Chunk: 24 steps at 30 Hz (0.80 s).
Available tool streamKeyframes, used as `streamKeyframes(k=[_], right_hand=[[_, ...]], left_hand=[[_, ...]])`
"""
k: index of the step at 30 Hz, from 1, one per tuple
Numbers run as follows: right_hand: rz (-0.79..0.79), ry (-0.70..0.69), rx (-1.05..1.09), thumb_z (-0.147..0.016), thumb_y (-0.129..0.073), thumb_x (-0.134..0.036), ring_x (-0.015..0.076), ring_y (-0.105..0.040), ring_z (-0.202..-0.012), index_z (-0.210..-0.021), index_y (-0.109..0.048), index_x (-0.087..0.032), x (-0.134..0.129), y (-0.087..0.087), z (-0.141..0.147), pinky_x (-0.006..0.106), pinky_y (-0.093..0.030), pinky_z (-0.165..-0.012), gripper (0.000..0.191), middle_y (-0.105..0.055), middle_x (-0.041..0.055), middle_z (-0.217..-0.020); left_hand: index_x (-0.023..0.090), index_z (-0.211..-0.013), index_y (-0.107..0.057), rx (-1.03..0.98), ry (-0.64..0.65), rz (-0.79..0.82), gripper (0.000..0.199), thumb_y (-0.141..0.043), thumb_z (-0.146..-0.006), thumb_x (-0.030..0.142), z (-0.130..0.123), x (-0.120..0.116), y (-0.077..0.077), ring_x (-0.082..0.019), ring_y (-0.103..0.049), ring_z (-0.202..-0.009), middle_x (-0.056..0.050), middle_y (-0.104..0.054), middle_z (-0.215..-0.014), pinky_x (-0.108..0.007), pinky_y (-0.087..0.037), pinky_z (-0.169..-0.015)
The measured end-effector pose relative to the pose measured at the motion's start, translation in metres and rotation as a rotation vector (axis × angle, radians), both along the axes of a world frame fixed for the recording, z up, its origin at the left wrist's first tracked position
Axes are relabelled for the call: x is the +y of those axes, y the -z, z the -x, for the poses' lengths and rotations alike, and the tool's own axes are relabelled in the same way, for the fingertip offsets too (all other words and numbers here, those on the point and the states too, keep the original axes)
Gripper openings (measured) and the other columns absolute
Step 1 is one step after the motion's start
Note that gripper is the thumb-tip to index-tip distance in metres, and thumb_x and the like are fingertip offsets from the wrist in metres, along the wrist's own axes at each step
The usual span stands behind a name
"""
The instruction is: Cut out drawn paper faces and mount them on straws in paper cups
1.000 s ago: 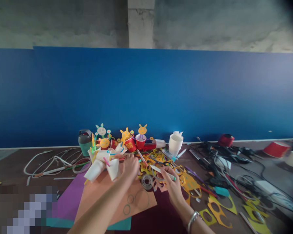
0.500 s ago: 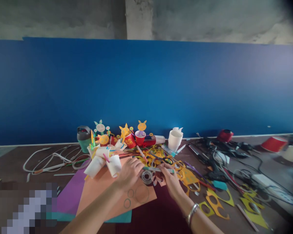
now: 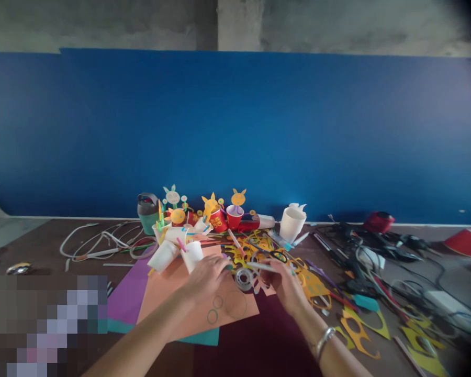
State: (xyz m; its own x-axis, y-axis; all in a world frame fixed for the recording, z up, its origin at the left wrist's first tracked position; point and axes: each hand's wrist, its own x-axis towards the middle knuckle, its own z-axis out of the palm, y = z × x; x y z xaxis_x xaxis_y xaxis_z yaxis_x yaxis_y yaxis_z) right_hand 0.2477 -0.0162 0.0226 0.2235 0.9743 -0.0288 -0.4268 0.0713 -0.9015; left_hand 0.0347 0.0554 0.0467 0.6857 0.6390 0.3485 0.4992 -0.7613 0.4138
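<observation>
My left hand [image 3: 209, 275] is over the orange paper [image 3: 180, 309], its fingers closed round a small green piece that looks like a marker cap. My right hand [image 3: 286, 280] grips a pale marker [image 3: 261, 266], whose end points left toward my left hand. A gap shows between the marker and the green piece. Just below that gap lies a clear tape roll [image 3: 244, 279]. Circles are drawn on the orange paper, which lies over purple paper [image 3: 129, 293] and teal paper [image 3: 200, 335].
White cups [image 3: 163, 256] lie left of my hands. Behind stand red cups [image 3: 234, 216] with paper animal figures and a white cup [image 3: 292, 224]. Scissors [image 3: 277, 255] and yellow cut scraps [image 3: 314, 283] lie around my right hand. Cables and a power strip [image 3: 451, 306] are at right.
The marker that spanned both hands has come apart, with a green piece at my left hand and the body in my right. The whole view has shifted, so things appear further right and slightly higher.
</observation>
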Motion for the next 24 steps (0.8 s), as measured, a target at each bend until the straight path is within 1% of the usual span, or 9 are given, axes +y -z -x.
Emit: streamKeyframes(k=[2,3,5,7,9,11,15,19,24], right_hand=[[0.038,-0.070,0.072,-0.078,-0.058,-0.042,0.0165,-0.058,-0.064,-0.091,-0.067,-0.015,-0.001,-0.002,0.002,0.025,-0.042,-0.056,0.031,-0.067,0.0063,-0.073],[0.054,-0.114,0.082,-0.079,-0.059,-0.044,0.0155,-0.057,-0.063,-0.089,-0.066,-0.015,-0.003,-0.003,0.007,0.025,-0.043,-0.056,0.031,-0.066,0.0054,-0.073],[0.093,-0.160,0.040,-0.075,-0.066,-0.040,0.0098,-0.050,-0.052,-0.074,-0.062,-0.017,-0.007,-0.004,0.023,0.021,-0.039,-0.051,0.023,-0.059,-0.0012,-0.062],[0.133,-0.218,-0.035,-0.072,-0.070,-0.038,0.0064,-0.042,-0.044,-0.065,-0.057,-0.017,-0.011,-0.003,0.043,0.018,-0.032,-0.044,0.026,-0.051,-0.0050,-0.054],[0.180,-0.260,-0.085,-0.075,-0.065,-0.040,0.0070,-0.044,-0.044,-0.069,-0.058,-0.017,-0.012,-0.001,0.061,0.018,-0.033,-0.044,0.026,-0.051,-0.0050,-0.052],[0.213,-0.274,-0.156,-0.076,-0.062,-0.043,0.0094,-0.050,-0.047,-0.071,-0.059,-0.016,-0.008,0.002,0.074,0.019,-0.036,-0.045,0.027,-0.055,-0.0024,-0.053],[0.193,-0.212,-0.393,-0.071,-0.064,-0.039,0.0096,-0.046,-0.041,-0.064,-0.052,-0.018,0.003,0.013,0.085,0.020,-0.032,-0.039,0.026,-0.054,-0.0032,-0.049],[0.048,-0.130,-0.566,-0.074,-0.059,-0.027,0.0107,-0.047,-0.044,-0.062,-0.046,-0.020,0.004,0.026,0.085,0.021,-0.035,-0.043,0.019,-0.051,-0.0046,-0.049],[0.073,-0.164,-0.565,-0.075,-0.056,-0.023,0.0102,-0.041,-0.041,-0.061,-0.040,-0.022,-0.002,0.027,0.083,0.022,-0.032,-0.041,0.022,-0.047,-0.0058,-0.047]], left_hand=[[0.021,-0.092,-0.059,-0.109,-0.041,0.190,0.014,-0.045,-0.090,0.024,0.010,-0.004,0.008,-0.018,-0.060,-0.077,-0.002,-0.066,-0.086,-0.029,-0.045,-0.068],[0.021,-0.087,-0.057,-0.164,-0.053,0.290,0.015,-0.044,-0.091,0.026,0.013,-0.007,0.012,-0.016,-0.059,-0.070,-0.001,-0.065,-0.080,-0.026,-0.043,-0.062],[0.020,-0.076,-0.053,-0.267,-0.078,0.458,0.024,-0.040,-0.092,0.032,0.018,-0.012,0.022,-0.013,-0.053,-0.056,0.002,-0.058,-0.066,-0.024,-0.039,-0.052],[0.020,-0.074,-0.050,-0.321,-0.108,0.529,0.030,-0.035,-0.094,0.037,0.020,-0.015,0.031,-0.011,-0.046,-0.047,0.004,-0.051,-0.057,-0.023,-0.035,-0.046],[0.020,-0.077,-0.049,-0.366,-0.126,0.536,0.031,-0.031,-0.095,0.039,0.021,-0.016,0.036,-0.010,-0.043,-0.045,0.004,-0.051,-0.058,-0.023,-0.036,-0.046],[0.020,-0.083,-0.048,-0.422,-0.132,0.525,0.029,-0.031,-0.095,0.040,0.023,-0.015,0.039,-0.010,-0.047,-0.049,0.003,-0.054,-0.065,-0.023,-0.039,-0.050],[0.022,-0.092,-0.049,-0.471,-0.155,0.460,0.024,-0.032,-0.095,0.039,0.028,-0.014,0.040,-0.012,-0.052,-0.056,0.002,-0.056,-0.069,-0.023,-0.042,-0.056],[0.022,-0.092,-0.048,-0.358,-0.144,0.340,0.023,-0.031,-0.095,0.037,0.031,-0.014,0.039,-0.013,-0.054,-0.058,0.001,-0.056,-0.069,-0.023,-0.041,-0.056],[0.021,-0.095,-0.048,-0.245,-0.152,0.268,0.021,-0.030,-0.096,0.032,0.031,-0.014,0.033,-0.014,-0.054,-0.059,0.001,-0.056,-0.068,-0.023,-0.038,-0.057]])
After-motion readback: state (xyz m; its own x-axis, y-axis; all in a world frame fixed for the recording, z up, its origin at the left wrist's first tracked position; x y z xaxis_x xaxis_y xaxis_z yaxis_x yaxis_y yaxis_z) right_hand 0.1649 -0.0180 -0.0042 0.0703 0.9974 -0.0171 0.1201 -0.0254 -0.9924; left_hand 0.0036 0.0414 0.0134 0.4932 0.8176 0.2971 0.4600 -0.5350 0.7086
